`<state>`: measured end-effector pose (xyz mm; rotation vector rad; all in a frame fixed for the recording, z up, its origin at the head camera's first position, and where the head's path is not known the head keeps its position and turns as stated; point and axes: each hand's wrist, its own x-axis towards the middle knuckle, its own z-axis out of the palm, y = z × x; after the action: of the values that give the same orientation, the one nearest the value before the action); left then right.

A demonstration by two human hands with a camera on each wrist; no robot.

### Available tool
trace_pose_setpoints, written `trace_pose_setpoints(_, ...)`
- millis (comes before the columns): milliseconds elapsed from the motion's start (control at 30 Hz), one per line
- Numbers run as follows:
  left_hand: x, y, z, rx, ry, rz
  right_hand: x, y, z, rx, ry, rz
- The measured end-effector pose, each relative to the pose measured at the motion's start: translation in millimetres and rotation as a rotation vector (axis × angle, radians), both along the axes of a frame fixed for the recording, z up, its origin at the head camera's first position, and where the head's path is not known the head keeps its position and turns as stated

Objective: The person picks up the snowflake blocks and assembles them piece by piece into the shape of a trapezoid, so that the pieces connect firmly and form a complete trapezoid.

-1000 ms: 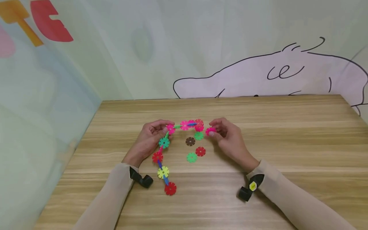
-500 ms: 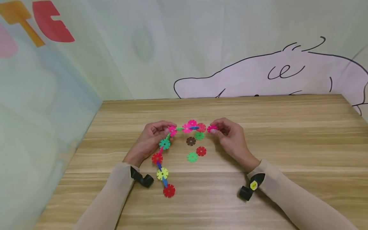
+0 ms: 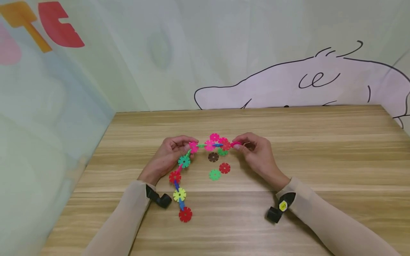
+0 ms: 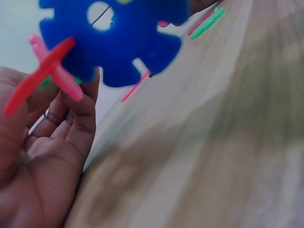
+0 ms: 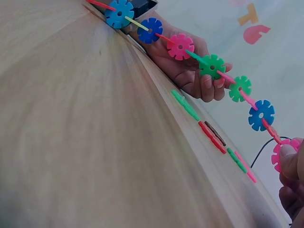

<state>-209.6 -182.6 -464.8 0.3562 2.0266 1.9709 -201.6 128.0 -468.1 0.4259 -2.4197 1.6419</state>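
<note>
A chain of interlocking notched plastic discs, with a teal disc (image 3: 184,161) among them, hangs from my left hand (image 3: 164,158). That hand pinches the chain near a pink disc (image 3: 193,147); in the right wrist view its fingers are at a green disc (image 5: 212,67). The chain's lower end is a red disc (image 3: 185,214). Between finger and thumb, my right hand (image 3: 258,153) holds a bright pink disc (image 5: 278,157). Its edge meets the coral disc (image 3: 225,144) at the chain's right end; whether their slots are engaged, I cannot tell.
Loose discs lie on the wooden table (image 3: 307,149) between the hands: brown (image 3: 213,157), red (image 3: 225,168), green (image 3: 215,174), a second green (image 3: 222,152) partly covered by the chain, and pink (image 3: 214,136). A printed wall covering (image 3: 256,46) stands behind the table.
The gap between the right hand's pink disc and the chain's coral end disc has closed. My left hand and the chain have shifted slightly right; the chain's lower end has swung down and left.
</note>
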Motion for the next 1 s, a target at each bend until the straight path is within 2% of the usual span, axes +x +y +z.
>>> trace_pose_setpoints(167, 0.2, 1.2, 1.2, -0.023, -0.001, -0.009, -0.4, 1.3, -0.9, -0.031, 0.005, 0.033)
trace_pose_setpoints(433, -0.4, 4.8, 5.2, -0.198, 0.025, -0.023, -2.8, 5.4, -4.7, -0.111, 0.068, 0.069)
trace_pose_setpoints(600, -1.1, 6.3, 5.4, -0.266, 0.037, -0.018, -2.3, 5.5, -6.3, -0.129, 0.088, 0.068)
trace_pose_setpoints(800, -0.9, 5.1, 4.7, -0.253, 0.070, -0.043, -1.5, 2.3, -5.8, -0.124, 0.078, 0.043)
trace_pose_setpoints(1000, -0.2, 2.8, 3.4, -0.185, 0.046, -0.016, -1.4, 0.6, -2.5, -0.113, 0.058, 0.056)
